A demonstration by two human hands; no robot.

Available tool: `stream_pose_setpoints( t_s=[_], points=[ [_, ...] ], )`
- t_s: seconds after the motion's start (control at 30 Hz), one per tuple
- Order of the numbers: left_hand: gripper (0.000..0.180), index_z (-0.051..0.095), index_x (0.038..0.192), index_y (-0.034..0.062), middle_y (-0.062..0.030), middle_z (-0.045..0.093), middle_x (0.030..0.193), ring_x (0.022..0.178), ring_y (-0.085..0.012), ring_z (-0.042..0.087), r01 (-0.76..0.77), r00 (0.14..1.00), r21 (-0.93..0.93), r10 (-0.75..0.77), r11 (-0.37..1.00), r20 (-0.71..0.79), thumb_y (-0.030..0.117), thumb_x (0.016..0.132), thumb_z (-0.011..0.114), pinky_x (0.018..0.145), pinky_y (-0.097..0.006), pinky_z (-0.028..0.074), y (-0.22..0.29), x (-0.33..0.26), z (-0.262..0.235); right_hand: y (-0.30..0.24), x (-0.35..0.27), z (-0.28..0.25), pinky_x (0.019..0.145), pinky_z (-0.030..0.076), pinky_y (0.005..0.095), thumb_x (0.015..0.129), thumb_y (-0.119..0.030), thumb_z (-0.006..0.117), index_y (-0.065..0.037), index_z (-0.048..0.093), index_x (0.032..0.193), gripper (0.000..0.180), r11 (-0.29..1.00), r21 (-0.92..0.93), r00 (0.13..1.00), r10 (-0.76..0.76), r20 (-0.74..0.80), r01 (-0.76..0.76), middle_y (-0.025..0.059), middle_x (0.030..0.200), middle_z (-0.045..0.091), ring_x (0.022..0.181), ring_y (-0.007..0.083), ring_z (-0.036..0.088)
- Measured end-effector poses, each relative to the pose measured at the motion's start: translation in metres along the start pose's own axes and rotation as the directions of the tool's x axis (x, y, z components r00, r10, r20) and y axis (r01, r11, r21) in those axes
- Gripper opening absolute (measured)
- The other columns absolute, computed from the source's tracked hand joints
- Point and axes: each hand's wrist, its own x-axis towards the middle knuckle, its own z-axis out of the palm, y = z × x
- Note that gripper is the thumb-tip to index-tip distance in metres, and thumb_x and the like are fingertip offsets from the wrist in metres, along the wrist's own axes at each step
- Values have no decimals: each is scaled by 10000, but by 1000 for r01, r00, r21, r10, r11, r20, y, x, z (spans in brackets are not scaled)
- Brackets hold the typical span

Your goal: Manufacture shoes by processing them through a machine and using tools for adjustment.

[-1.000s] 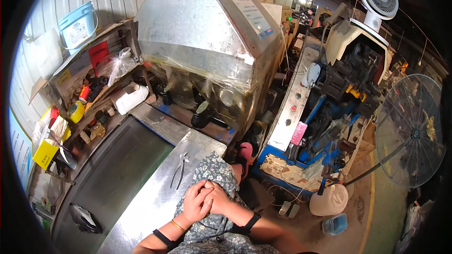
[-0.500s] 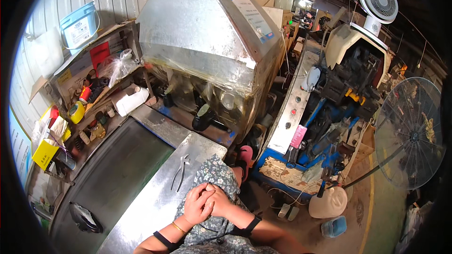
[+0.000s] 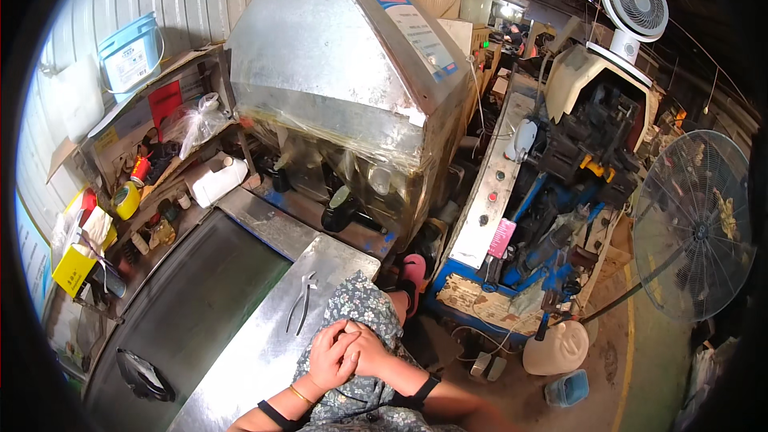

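Observation:
Both hands rest clasped together on my lap, over a dark floral garment. My left hand and my right hand have their fingers laced into each other, with no object visible between them. Nearest to them, a pair of pliers with dark handles lies on the bare metal tabletop to the left. Farther left, a black, curved item with a pale inside, perhaps a shoe upper, sits on a dark conveyor belt.
A metal hood with plastic sheeting rises ahead. Shelves at left hold a blue bucket, a white jug and yellow tape. On the right stand a blue machine, a large fan and a plastic canister.
The whole view has shifted slightly, with the hood and machine a little farther left. My hands stay clasped on my lap; the pliers and the black item have not moved.

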Motion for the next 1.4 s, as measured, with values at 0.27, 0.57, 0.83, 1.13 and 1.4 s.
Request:
stream_pose_setpoints(
  t_s=[0.27,0.57,0.83,1.13,1.4],
  points=[
    [387,669,1171,73,-216,569,1271,1122,-394,563,13,1000,1,-13,1000,28,310,866,638,964,-466,445,1,4,-1,8,-1,6,974,421,454,749,-240,629,-73,694,859,210,1000,-9,999,-30,-33,29,104,997,674,1106,322,548],
    [387,671,1171,73,-219,574,1265,1108,-400,574,-18,1000,12,18,1000,9,303,861,644,956,-469,452,0,2,1,3,0,0,981,415,441,751,-316,657,-85,670,1022,356,999,-27,999,-44,-6,44,76,1103,656,1139,313,529],
    [390,668,1183,80,-213,571,1276,1119,-394,572,-2,1000,5,2,1000,16,292,856,649,965,-464,449,1,3,0,3,1,0,963,426,453,749,-319,653,-87,672,1001,343,999,-10,998,-53,-37,52,71,1059,665,1114,310,544],
    [390,666,1188,75,-214,561,1291,1128,-397,566,9,1000,8,-9,1000,18,293,866,640,973,-461,446,-3,-2,0,8,-1,6,1001,406,433,787,-293,611,-90,676,1061,348,999,-48,997,26,73,-23,105,1138,635,1171,310,517],
    [386,667,1180,70,-220,563,1285,1131,-398,567,1,1000,3,-2,1000,18,289,863,646,968,-467,449,0,0,-2,5,-2,6,964,425,451,752,-316,644,-88,677,1012,347,998,-35,998,-53,-46,51,76,1069,664,1123,313,540]
  ],
)
